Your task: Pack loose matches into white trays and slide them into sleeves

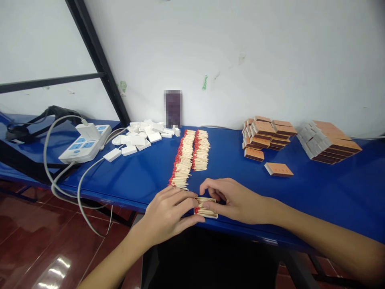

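Note:
Near the front edge of the table, a small white matchbox tray (pixel 214 217) holds red-tipped matches (pixel 202 211). My left hand (pixel 171 212) grips the tray's left end, its thumb along the near side and fingers at the far corner. My right hand (pixel 230 200) bends over the tray from the right, fingers curled and thumb pressed on the matches inside; its inner fingertips are partly hidden. Just beyond my hands lie two long rows of loose matches, a left row (pixel 183 158) and a shorter right row (pixel 200 150), heads pointing left.
White empty-looking trays (pixel 138 140) are heaped at the back left, beside a power strip (pixel 86 144) with white cables. On the right stand a pile of orange matchbox sleeves (pixel 264 130), a stacked block of boxes (pixel 333 140) and one single matchbox (pixel 279 169). A wall closes off the back.

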Tool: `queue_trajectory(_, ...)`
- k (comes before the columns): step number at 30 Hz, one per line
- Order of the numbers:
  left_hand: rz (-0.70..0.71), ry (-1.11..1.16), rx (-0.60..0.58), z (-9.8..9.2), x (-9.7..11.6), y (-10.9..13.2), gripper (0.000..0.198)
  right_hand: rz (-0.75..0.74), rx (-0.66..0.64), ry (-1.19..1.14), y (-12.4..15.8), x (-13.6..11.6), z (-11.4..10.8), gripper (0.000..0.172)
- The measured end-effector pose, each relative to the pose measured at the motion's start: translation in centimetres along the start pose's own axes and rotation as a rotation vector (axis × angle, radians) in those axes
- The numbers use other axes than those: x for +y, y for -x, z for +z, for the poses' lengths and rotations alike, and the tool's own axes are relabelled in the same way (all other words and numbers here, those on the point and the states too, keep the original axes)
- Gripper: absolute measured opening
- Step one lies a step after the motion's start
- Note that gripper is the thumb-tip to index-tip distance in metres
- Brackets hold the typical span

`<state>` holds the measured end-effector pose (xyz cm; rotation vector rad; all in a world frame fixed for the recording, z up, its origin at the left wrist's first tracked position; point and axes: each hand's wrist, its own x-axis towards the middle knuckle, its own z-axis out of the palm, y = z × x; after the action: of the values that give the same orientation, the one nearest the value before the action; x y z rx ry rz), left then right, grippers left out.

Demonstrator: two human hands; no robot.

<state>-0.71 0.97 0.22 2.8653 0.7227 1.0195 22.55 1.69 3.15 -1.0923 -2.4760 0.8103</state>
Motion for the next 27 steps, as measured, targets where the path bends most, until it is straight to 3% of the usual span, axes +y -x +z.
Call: queue_trajectory(27,-0.004,0.008,-0.052,-0.08,0.02,-0.05,0.024,-0.026,-0.003,0.055,0.17,-0.24,-0.09,0.016)
